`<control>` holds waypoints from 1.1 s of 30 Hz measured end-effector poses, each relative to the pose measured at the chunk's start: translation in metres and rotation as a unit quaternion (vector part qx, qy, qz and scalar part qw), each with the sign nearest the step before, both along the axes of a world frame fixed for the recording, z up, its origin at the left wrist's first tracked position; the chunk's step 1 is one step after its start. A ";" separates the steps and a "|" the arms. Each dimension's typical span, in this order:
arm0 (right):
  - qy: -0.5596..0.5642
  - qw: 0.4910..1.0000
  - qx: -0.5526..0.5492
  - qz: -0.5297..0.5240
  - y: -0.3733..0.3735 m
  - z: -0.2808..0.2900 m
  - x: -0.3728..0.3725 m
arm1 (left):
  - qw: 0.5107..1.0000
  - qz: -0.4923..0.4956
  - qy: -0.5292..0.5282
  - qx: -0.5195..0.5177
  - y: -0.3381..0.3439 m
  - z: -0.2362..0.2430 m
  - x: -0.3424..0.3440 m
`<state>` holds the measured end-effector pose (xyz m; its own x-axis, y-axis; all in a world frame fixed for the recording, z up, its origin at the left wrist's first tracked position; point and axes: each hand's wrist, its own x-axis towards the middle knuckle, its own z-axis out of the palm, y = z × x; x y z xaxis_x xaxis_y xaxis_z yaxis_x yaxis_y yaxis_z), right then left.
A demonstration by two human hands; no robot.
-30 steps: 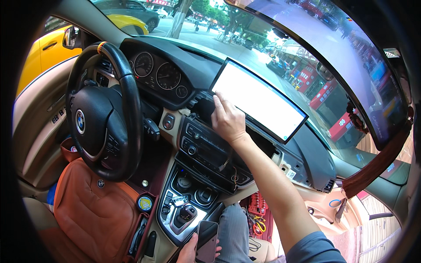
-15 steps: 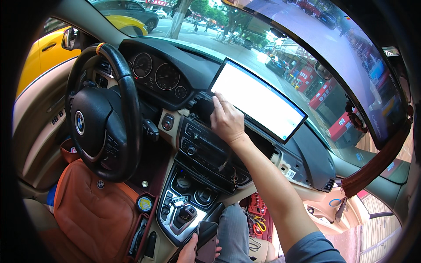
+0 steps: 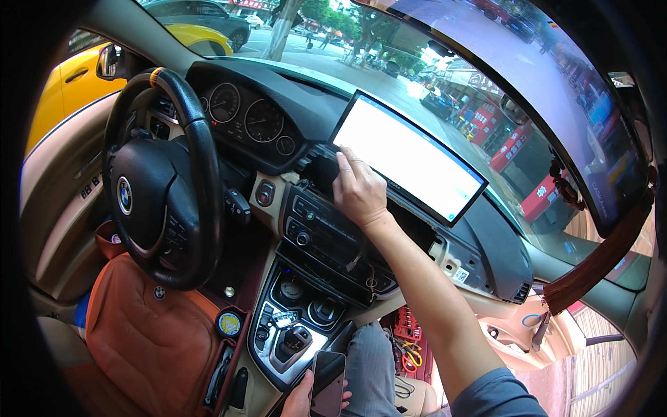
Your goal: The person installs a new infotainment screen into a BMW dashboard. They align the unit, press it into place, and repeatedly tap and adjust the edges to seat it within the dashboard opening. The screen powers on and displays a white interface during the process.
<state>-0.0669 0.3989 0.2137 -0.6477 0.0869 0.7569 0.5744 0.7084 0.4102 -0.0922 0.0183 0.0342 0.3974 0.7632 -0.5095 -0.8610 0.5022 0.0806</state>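
Observation:
My right hand (image 3: 360, 187) reaches up over the dashboard, its arm coming in from the lower right. Its extended fingertips touch the lower left corner of a wide display (image 3: 410, 163), whose screen is lit mostly white with blue along its edge. Nothing is held in that hand. Low in the view, beside the gear selector (image 3: 294, 340), my left hand (image 3: 297, 399) is closed around a smartphone (image 3: 328, 381). The phone's screen is dark, with the thumb along one side and fingertips on the other.
A steering wheel (image 3: 201, 174) stands to the left above an orange seat cover (image 3: 149, 326). Below the display the dashboard is partly opened, near a loose black control panel (image 3: 323, 233). A red tool case (image 3: 406, 324) and yellow-handled scissors (image 3: 412, 358) lie in the footwell. A large mirror screen (image 3: 556, 90) hangs upper right.

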 end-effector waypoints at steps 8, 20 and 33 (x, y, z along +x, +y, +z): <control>0.000 1.000 0.006 -0.009 0.002 -0.002 0.000 | 1.000 -0.002 -0.007 -0.003 0.000 0.002 -0.001; -0.003 1.000 0.015 -0.013 0.001 -0.004 0.000 | 1.000 0.000 -0.012 0.009 0.000 -0.002 0.000; -0.002 1.000 0.009 -0.015 0.000 -0.003 0.001 | 1.000 0.003 0.000 -0.003 0.001 0.003 0.000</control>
